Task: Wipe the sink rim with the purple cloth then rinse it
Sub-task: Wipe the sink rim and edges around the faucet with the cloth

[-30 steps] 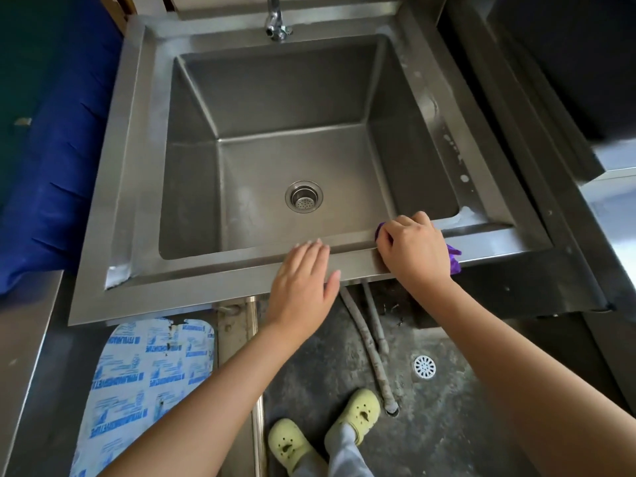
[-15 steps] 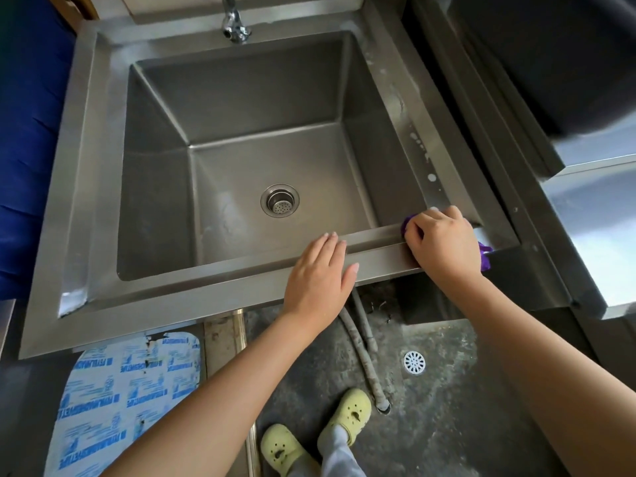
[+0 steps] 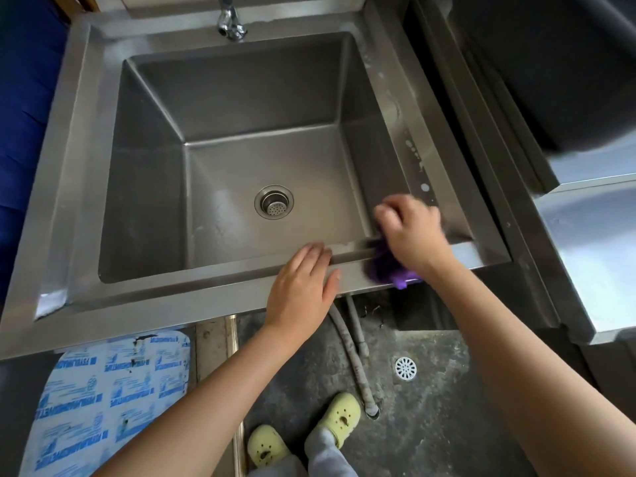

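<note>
A square steel sink [image 3: 86,166] fills the view, with a drain strainer [image 3: 274,202] in its floor and a tap [image 3: 230,22] at the back. My right hand [image 3: 413,232] presses a purple cloth [image 3: 385,266] onto the near rim close to the right corner; the hand is blurred. The cloth bunches out below my palm and hangs slightly over the rim's front edge. My left hand [image 3: 303,287] lies flat, fingers together, on the near rim just left of the cloth. White spots [image 3: 416,160] dot the right rim.
A second steel unit [image 3: 592,242] stands to the right, with a dark tub [image 3: 550,63] above it. Below the rim are two grey hoses [image 3: 351,342], a floor drain [image 3: 405,368], my yellow clogs [image 3: 339,416], and a blue-printed sheet [image 3: 110,401]. Blue fabric [image 3: 24,98] borders the left.
My right hand slid the cloth right toward the corner, then turned so the fingers point into the basin and the cloth shows below the palm. The left hand stayed on the rim.
</note>
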`<state>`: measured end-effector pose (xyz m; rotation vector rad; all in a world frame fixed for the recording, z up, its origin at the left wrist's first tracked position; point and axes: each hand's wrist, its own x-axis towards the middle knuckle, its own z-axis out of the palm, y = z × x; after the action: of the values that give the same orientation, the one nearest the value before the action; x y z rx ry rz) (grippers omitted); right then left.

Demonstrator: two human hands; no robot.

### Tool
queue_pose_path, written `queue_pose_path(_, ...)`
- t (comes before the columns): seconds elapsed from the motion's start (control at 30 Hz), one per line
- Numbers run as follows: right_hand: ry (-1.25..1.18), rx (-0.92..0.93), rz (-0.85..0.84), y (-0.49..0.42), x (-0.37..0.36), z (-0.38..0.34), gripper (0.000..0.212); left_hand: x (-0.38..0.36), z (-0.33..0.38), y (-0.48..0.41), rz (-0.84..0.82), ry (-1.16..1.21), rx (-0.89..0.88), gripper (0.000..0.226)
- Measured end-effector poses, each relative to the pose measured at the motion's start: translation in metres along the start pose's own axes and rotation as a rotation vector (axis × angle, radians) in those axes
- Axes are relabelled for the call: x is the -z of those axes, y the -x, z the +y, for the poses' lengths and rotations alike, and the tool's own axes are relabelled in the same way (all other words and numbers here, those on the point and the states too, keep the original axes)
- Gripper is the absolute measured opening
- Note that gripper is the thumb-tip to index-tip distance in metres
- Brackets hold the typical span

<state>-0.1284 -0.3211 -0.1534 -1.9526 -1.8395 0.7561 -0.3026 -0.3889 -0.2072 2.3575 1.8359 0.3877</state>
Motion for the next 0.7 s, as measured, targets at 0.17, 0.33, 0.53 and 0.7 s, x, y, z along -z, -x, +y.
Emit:
queue_pose_path(0.17,0.207,0.203,-0.146,0.025,-0.023,0.008,0.040,0.009,-0.021,0.015,-0.082,-0.148,0.209,0.062)
queue_pose_path(0.33,0.142,0.216,-0.132,0.026,-0.059,-0.026,0.041,0.005,-0.020,0.014,-0.022,-0.176,0.199,0.051)
queue_pose_path(0.53,0.128,0.256,-0.087,0.025,-0.076,-0.045,0.040,0.007,-0.024,0.015,-0.046,-0.224,0.150,0.049)
queue_pose_path(0.7,0.224,0.197,-0.018,0.018,-0.038,0.002,0.033,0.008,-0.023,0.015,-0.056,-0.165,0.185,0.052)
